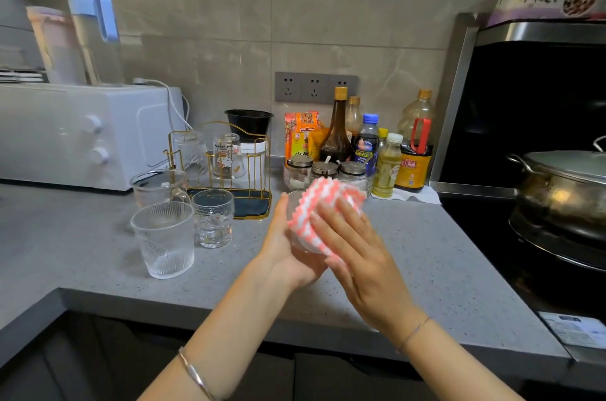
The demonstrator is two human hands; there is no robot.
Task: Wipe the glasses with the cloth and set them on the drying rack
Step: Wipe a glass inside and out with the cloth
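Left hand (288,248) cups glass (303,244), fingers curled round it, over counter (410,253). Right hand (359,258) presses pink-white cloth (324,207) onto it, fingers flat. Three spare glasses (164,236) at ten o'clock; drying rack (251,207) beyond, eleven o'clock.

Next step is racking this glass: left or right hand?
Left. The left hand already grips the glass and is on the side nearer the drying rack. The right hand is pressing the cloth against the glass, farther away.
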